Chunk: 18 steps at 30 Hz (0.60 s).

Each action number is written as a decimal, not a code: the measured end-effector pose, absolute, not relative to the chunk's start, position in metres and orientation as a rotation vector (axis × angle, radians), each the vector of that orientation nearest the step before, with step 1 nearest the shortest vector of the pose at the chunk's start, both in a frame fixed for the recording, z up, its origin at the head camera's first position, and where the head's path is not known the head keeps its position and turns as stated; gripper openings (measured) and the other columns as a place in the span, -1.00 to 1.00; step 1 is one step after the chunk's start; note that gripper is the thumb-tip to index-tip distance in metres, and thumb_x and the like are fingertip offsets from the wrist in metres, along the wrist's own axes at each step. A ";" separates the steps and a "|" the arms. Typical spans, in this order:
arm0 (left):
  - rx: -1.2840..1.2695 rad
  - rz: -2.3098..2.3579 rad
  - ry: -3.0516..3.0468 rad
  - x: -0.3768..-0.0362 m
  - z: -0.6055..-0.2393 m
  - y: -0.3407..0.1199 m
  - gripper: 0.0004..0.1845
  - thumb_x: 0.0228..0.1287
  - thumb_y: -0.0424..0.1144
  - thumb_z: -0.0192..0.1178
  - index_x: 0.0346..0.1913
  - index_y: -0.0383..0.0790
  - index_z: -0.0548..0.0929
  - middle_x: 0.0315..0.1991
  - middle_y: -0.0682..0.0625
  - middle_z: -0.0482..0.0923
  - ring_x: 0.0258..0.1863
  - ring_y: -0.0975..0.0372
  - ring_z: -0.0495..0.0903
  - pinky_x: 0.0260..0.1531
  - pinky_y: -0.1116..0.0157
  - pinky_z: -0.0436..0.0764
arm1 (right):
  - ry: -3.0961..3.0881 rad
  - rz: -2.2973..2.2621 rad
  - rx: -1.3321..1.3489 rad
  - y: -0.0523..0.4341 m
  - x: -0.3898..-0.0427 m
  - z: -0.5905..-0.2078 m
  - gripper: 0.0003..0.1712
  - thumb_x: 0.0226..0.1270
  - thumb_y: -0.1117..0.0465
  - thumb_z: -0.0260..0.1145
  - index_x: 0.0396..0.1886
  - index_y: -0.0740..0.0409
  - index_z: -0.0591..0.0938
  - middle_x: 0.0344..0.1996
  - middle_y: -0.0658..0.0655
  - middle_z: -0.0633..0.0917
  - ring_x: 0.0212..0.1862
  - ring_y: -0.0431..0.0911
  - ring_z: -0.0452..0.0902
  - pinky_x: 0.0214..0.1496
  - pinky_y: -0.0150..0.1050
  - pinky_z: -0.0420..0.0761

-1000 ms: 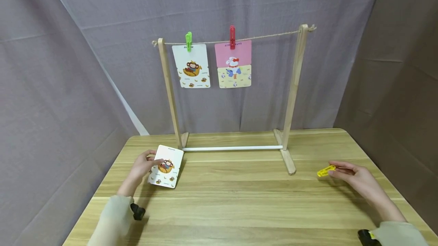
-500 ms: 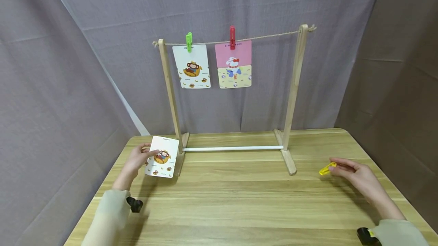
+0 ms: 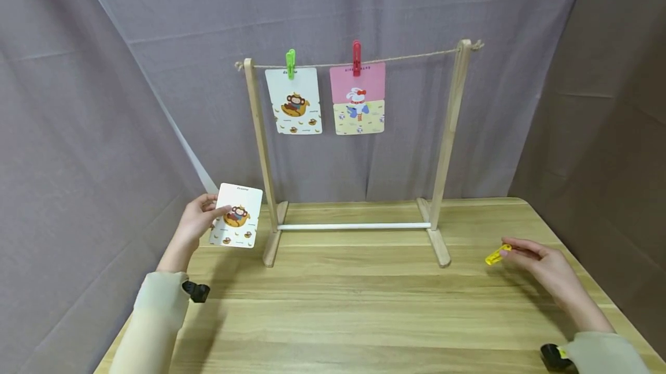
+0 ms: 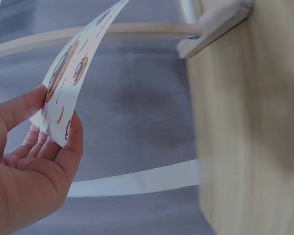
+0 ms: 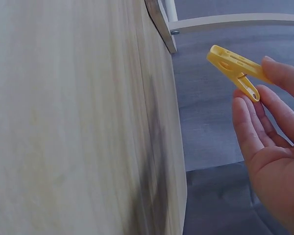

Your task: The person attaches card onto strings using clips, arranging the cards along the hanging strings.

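**Card and clip in hand: handling assessment**

Thin white card stock with a printed monkey picture, the rectangular card (image 3: 237, 215) is held off the wood-grain surface (image 3: 364, 304) at the left, just beside the left post of the pale wooden hanging frame (image 3: 451, 131). The left hand (image 3: 196, 223) pinches it along its left edge, thumb on the printed face and fingers behind. The left wrist view shows the sheet bowing along its length, so it is judged light and flexible, likely to crease if squeezed or bent hard. An edge pinch as now suits it; the upper margin is best left free.

The small yellow plastic clothes peg (image 3: 498, 255) is at the right, held above the surface and well apart from the frame. The right hand (image 3: 541, 270) holds it by its tail end between thumb and fingertips, with the jaw end pointing away from the palm. It is judged rigid, light and smooth, with a spring hinge visible in the right wrist view; pressure on the tail levers should open it, and a loose hold could let it slip.

No containers appear. The twine line (image 3: 411, 57) across the frame carries a similar white monkey card (image 3: 293, 102) under a green peg (image 3: 291, 63), and a pink-and-yellow rabbit card (image 3: 358, 99) under a red peg (image 3: 356, 56).
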<state>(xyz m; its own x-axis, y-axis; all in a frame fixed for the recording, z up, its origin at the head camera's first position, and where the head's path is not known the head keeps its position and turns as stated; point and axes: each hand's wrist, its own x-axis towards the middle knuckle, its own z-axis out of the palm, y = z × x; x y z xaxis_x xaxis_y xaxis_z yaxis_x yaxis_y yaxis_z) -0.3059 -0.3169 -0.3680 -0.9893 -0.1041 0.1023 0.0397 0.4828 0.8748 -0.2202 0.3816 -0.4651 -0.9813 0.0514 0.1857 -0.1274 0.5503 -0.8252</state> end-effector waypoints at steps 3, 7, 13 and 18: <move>0.063 -1.496 -2.575 -0.306 -0.358 -0.320 -0.46 0.39 -0.18 0.30 0.25 -0.45 0.43 -0.29 0.12 0.63 -0.37 0.37 0.56 -0.34 0.38 0.53 | -2.587 1.408 0.071 0.382 -0.220 -0.466 -0.37 0.39 0.01 0.40 0.31 0.28 0.55 -0.05 -0.49 0.60 -0.03 -0.69 0.38 -0.13 -0.65 0.41; 0.066 -1.505 -2.539 -0.307 -0.345 -0.321 -0.46 0.38 -0.19 0.31 0.25 -0.46 0.43 -0.33 0.20 0.60 -0.37 0.41 0.56 -0.33 0.42 0.54 | -2.589 1.428 0.052 0.383 -0.220 -0.466 -0.36 0.39 0.01 0.40 0.32 0.29 0.53 -0.06 -0.50 0.59 -0.06 -0.69 0.40 -0.15 -0.64 0.42; 0.094 -1.477 -2.515 -0.305 -0.332 -0.324 -0.46 0.39 -0.15 0.31 0.24 -0.44 0.43 -0.32 0.19 0.58 -0.37 0.41 0.54 -0.34 0.43 0.54 | -2.591 1.440 0.043 0.387 -0.218 -0.464 -0.39 0.42 0.00 0.37 0.35 0.20 0.54 -0.03 -0.51 0.57 -0.05 -0.69 0.41 -0.14 -0.63 0.43; 0.109 -1.517 -2.469 -0.301 -0.322 -0.330 -0.51 0.39 -0.11 0.30 0.20 -0.36 0.45 -0.34 0.25 0.57 -0.38 0.40 0.53 -0.39 0.39 0.53 | -2.591 1.431 0.057 0.389 -0.217 -0.464 -0.40 0.43 0.00 0.36 0.36 0.18 0.53 0.00 -0.53 0.56 -0.01 -0.71 0.35 -0.12 -0.66 0.39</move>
